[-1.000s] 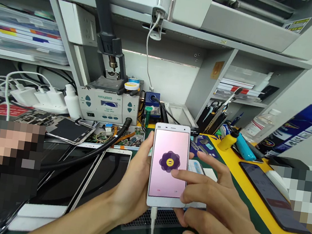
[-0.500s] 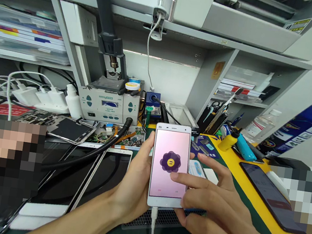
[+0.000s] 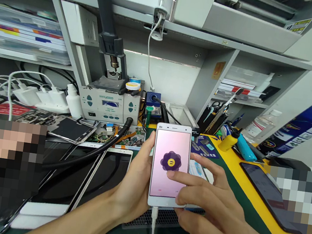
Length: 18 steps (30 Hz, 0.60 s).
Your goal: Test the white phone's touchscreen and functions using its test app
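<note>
My left hand (image 3: 133, 183) grips a white smartphone (image 3: 170, 165) upright by its left edge, above the green bench mat. The screen glows pink with a dark purple flower icon in its middle. A white cable (image 3: 153, 229) hangs from the phone's bottom port. My right hand (image 3: 212, 214) hovers at the phone's right side with the fingers apart. Its index fingertip rests on the screen just under the flower icon.
A grey rework station (image 3: 108, 104) with a black hose stands behind. Dark phone screens (image 3: 107, 172) and circuit parts lie at the left. A black phone (image 3: 272, 197) lies on the yellow mat edge. Tool holder (image 3: 215, 115), yellow bottle (image 3: 227, 140) and clear bottle (image 3: 260, 126) stand right.
My right index fingertip has slid slightly left across the screen toward the flower icon. The phone stays in my left hand.
</note>
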### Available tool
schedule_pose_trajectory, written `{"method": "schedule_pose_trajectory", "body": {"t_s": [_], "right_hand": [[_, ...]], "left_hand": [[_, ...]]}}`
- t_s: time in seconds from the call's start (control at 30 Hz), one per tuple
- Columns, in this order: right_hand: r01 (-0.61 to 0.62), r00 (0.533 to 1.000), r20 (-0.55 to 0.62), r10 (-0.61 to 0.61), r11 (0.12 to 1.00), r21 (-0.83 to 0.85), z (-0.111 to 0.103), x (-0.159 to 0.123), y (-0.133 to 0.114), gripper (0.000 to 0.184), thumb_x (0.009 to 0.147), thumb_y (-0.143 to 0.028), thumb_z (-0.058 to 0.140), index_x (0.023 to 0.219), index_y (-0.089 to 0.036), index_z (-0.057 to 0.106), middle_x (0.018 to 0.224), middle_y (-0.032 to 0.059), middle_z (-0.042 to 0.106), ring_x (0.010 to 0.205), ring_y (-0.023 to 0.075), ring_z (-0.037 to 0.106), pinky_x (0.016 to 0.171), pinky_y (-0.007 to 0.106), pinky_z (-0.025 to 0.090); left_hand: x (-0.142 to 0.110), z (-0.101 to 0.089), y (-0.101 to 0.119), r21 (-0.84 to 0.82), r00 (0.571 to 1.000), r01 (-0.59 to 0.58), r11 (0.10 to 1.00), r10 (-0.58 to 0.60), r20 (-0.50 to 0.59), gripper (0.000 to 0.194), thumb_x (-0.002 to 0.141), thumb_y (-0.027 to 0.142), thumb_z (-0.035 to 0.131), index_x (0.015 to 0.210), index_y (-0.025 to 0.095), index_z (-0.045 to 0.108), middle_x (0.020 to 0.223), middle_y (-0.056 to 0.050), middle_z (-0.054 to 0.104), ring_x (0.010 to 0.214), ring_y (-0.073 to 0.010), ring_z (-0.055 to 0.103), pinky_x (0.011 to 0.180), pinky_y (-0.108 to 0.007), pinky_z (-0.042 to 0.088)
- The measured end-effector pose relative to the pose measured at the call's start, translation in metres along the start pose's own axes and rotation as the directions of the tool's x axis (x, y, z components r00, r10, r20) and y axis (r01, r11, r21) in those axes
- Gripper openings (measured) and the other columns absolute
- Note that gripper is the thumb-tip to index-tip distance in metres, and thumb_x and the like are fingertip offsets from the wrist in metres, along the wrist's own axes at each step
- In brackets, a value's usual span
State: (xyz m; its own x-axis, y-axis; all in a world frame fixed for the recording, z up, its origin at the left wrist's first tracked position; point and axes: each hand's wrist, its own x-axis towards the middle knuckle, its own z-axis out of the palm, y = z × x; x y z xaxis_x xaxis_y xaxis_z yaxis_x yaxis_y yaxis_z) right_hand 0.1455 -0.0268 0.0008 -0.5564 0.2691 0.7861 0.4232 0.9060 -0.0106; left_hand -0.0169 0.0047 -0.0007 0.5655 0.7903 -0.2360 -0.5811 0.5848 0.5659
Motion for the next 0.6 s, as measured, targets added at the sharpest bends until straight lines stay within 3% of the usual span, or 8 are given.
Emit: {"method": "schedule_pose_trajectory", "body": {"t_s": [0.2, 0.33, 0.37, 0.4, 0.43, 0.6], "right_hand": [[0.038, 0.999, 0.022, -0.038, 0.999, -0.026, 0.003, -0.001, 0.001, 0.027, 0.087, -0.030, 0.046, 0.067, -0.019, 0.060, 0.076, 0.0021, 0.066, 0.102, 0.0233, 0.072, 0.111, 0.053, 0.041], [-0.043, 0.994, -0.100, 0.039, 0.998, -0.036, 0.007, -0.003, 0.000, 0.028, 0.087, -0.025, 0.044, 0.063, -0.018, 0.057, 0.076, 0.0036, 0.063, 0.107, 0.0253, 0.070, 0.112, 0.052, 0.039], [-0.037, 0.995, -0.093, 0.035, 0.999, -0.026, 0.007, -0.003, -0.001, 0.028, 0.087, -0.025, 0.044, 0.063, -0.018, 0.058, 0.075, 0.0032, 0.063, 0.106, 0.0251, 0.071, 0.112, 0.052, 0.039], [-0.007, 1.000, 0.008, 0.007, 1.000, -0.013, 0.006, -0.002, -0.002, 0.028, 0.087, -0.026, 0.046, 0.064, -0.018, 0.060, 0.076, 0.0026, 0.064, 0.105, 0.0242, 0.071, 0.113, 0.051, 0.039], [0.012, 0.999, 0.030, -0.012, 1.000, -0.008, 0.004, -0.002, -0.003, 0.029, 0.088, -0.027, 0.046, 0.065, -0.018, 0.061, 0.075, 0.0021, 0.065, 0.103, 0.0235, 0.072, 0.113, 0.051, 0.039], [-0.033, 0.999, 0.028, 0.033, 0.999, -0.001, -0.004, 0.000, -0.005, 0.035, 0.092, -0.029, 0.044, 0.064, -0.018, 0.061, 0.068, 0.0005, 0.065, 0.099, 0.0212, 0.073, 0.114, 0.049, 0.039]], "left_hand": [[-0.001, -0.001, -0.001, -0.028, 0.998, -0.017, 0.999, 0.019, 0.059, 0.072, 0.086, 0.070, 0.045, 0.127, 0.014, 0.063, 0.095, -0.012, 0.075, 0.085, -0.0256, 0.069, 0.076, -0.033, 0.048], [-0.002, 0.000, -0.001, -0.028, 0.996, -0.021, 0.999, 0.024, 0.082, 0.071, 0.087, 0.070, 0.044, 0.127, 0.015, 0.063, 0.098, -0.012, 0.075, 0.089, -0.0267, 0.069, 0.082, -0.036, 0.048], [-0.002, 0.000, -0.001, -0.024, 0.997, -0.019, 1.000, 0.021, 0.078, 0.071, 0.086, 0.070, 0.044, 0.127, 0.015, 0.063, 0.098, -0.012, 0.075, 0.089, -0.0269, 0.069, 0.082, -0.036, 0.048], [-0.002, 0.001, -0.001, -0.020, 0.997, -0.013, 1.000, 0.014, 0.072, 0.072, 0.086, 0.070, 0.044, 0.127, 0.015, 0.063, 0.097, -0.012, 0.075, 0.089, -0.0271, 0.069, 0.082, -0.036, 0.048], [-0.002, 0.001, -0.001, -0.015, 0.998, -0.007, 1.000, 0.008, 0.065, 0.072, 0.085, 0.070, 0.045, 0.128, 0.015, 0.063, 0.097, -0.012, 0.075, 0.089, -0.0274, 0.069, 0.082, -0.037, 0.048], [-0.002, 0.001, -0.001, 0.004, 0.999, 0.000, 1.000, 0.000, 0.040, 0.074, 0.085, 0.071, 0.045, 0.129, 0.014, 0.062, 0.097, -0.013, 0.075, 0.089, -0.0278, 0.069, 0.082, -0.037, 0.048]]}}
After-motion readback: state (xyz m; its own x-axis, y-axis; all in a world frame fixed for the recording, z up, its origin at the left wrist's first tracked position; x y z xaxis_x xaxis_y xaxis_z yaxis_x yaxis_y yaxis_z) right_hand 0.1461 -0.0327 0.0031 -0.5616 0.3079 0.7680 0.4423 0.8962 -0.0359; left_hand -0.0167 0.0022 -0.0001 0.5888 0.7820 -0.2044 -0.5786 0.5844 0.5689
